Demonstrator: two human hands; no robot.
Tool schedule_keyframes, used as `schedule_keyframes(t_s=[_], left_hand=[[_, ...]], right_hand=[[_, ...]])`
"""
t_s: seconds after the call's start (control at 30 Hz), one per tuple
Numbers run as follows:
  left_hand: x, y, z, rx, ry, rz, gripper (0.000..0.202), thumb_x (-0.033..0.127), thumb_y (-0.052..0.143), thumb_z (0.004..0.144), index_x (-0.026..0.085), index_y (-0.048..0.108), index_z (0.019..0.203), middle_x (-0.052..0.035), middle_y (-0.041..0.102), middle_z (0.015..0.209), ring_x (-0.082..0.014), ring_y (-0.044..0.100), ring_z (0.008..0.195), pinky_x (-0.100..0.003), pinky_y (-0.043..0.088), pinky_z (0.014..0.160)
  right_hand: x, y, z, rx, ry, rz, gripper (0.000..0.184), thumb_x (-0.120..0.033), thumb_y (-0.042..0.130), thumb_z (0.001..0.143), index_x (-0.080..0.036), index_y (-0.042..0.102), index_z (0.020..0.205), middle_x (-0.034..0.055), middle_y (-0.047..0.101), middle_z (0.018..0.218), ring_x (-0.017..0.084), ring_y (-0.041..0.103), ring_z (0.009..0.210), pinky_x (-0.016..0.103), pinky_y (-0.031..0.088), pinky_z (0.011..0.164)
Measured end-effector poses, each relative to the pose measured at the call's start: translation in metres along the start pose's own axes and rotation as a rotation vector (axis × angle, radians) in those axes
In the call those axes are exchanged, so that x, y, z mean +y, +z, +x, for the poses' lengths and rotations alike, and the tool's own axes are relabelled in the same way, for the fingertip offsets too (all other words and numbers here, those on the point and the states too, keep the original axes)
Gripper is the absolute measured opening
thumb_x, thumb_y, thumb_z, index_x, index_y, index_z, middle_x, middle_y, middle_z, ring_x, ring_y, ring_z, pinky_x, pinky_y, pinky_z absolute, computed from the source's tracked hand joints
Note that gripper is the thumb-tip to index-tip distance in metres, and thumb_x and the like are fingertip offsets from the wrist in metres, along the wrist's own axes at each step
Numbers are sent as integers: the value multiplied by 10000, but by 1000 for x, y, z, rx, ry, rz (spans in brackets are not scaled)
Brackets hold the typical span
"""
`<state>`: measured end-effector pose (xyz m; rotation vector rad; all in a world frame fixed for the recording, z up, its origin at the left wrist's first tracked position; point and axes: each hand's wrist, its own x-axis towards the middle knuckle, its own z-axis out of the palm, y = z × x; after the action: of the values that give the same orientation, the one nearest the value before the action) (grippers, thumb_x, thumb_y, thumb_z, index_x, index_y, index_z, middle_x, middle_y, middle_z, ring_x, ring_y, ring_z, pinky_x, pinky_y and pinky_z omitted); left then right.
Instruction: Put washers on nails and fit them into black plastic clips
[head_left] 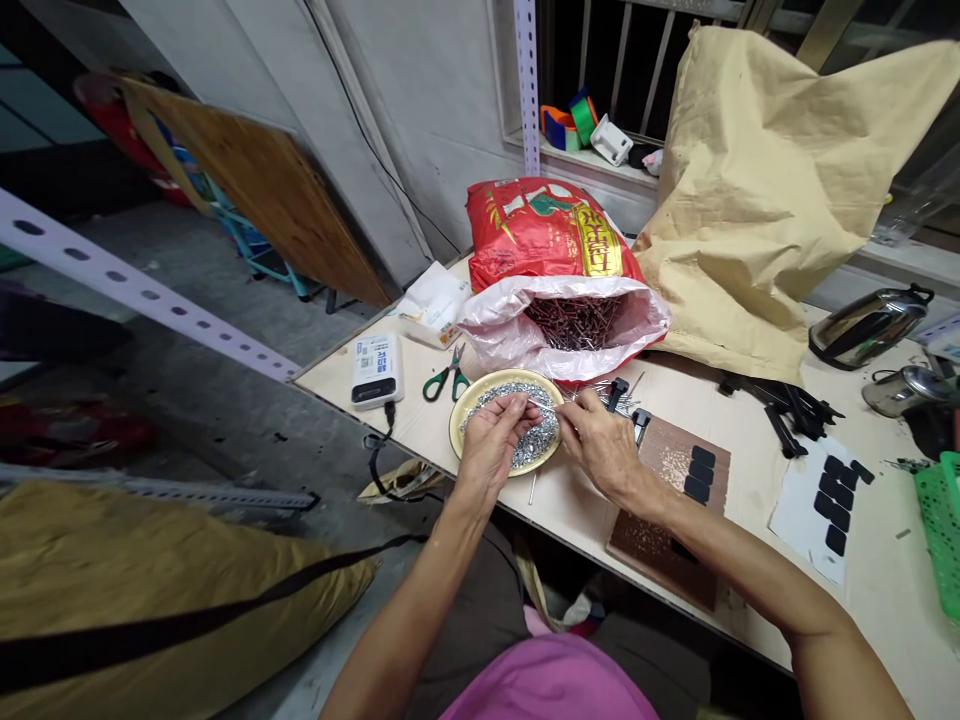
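Observation:
A round yellow plate [466, 405] heaped with small silvery screws sits near the table's front edge. My left hand [491, 440] hovers over the plate with its fingers curled, pinching a thin silvery piece. My right hand [600, 445] rests just right of the plate, fingers pinched toward the same piece. Behind the plate lies a red sack [544, 235] with a white plastic liner [502, 330] open on a mass of dark reddish nails [574, 320].
Green-handled scissors [444, 380] and a white power bank [377, 370] lie left of the plate. A brown board [675, 500] with black pads is on the right, then black clips [795, 410], a kettle [866, 325], a large tan paper sack [772, 190], a green basket [943, 530].

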<state>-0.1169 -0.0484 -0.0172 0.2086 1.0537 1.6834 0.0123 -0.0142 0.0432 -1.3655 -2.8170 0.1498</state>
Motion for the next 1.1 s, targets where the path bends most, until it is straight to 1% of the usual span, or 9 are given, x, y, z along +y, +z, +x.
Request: schedule_keyframes(t_s=[0.17, 0.33, 0.4, 0.57, 0.73, 0.83, 0.9, 1.0, 1.1], left_hand=[[-6, 2, -2, 0, 46, 125, 385, 405, 831, 507, 133, 622, 684, 7, 620, 613, -100, 569, 570, -253, 503, 611], [-10, 9, -13, 28, 218, 384, 308, 403, 765, 604, 139, 653, 715, 7, 638, 610, -104, 579, 588, -247, 474, 639], [-10, 12, -15, -19, 167, 346, 329, 424, 771, 585, 140, 639, 688, 8, 632, 598, -106, 575, 567, -252, 475, 617], [-12, 19, -10, -177, -103, 192, 401, 380, 860, 430, 137, 583, 587, 30, 573, 515, -70, 512, 473, -199, 423, 490], [-22, 27, -13, -214, -233, 110, 419, 303, 892, 395, 123, 632, 670, 31, 585, 545, -53, 511, 487, -175, 448, 494], [-28, 31, -16, -220, -275, 109, 423, 278, 889, 415, 121, 656, 731, 29, 594, 570, -58, 526, 509, -182, 470, 511], [-31, 33, -18, -232, -257, 147, 398, 293, 877, 441, 117, 659, 724, 15, 611, 583, -64, 528, 507, -198, 477, 520], [-34, 36, -21, -248, -194, 231, 389, 338, 865, 446, 118, 660, 694, 1, 629, 595, -73, 530, 495, -219, 475, 521], [-34, 38, -24, -259, -97, 344, 387, 379, 849, 451, 126, 663, 678, 11, 620, 579, -80, 540, 485, -221, 455, 520]], right_hand=[[8, 7, -7, 71, -58, -66, 252, -254, 416, 951, -207, 659, 904, 46, 601, 886, 111, 553, 660, 245, 234, 476], [19, 17, -18, 180, -81, -104, 285, -235, 392, 966, -206, 665, 891, 34, 615, 849, 99, 527, 627, 253, 237, 489], [24, 19, -23, 231, -106, -135, 302, -196, 375, 970, -205, 664, 885, 29, 621, 824, 101, 519, 629, 259, 242, 502], [35, 21, -38, 320, -153, -128, 283, -166, 378, 974, -211, 656, 950, 20, 644, 821, 102, 532, 667, 261, 281, 555], [45, 21, -49, 355, -132, -176, 313, -189, 370, 987, -199, 640, 829, 25, 651, 813, 114, 535, 674, 277, 285, 564], [48, 20, -52, 334, -117, -198, 314, -186, 349, 991, -185, 631, 854, 50, 643, 806, 134, 532, 692, 282, 301, 587], [49, 19, -54, 282, -85, -163, 313, -188, 332, 992, -175, 623, 877, 66, 631, 810, 144, 539, 717, 277, 313, 590], [51, 17, -57, 169, 39, -64, 286, -242, 345, 989, -171, 607, 900, 75, 623, 856, 147, 555, 725, 261, 306, 554], [54, 11, -59, 3, 142, 136, 261, -273, 357, 986, -176, 583, 900, 48, 633, 868, 132, 556, 687, 239, 303, 546]])
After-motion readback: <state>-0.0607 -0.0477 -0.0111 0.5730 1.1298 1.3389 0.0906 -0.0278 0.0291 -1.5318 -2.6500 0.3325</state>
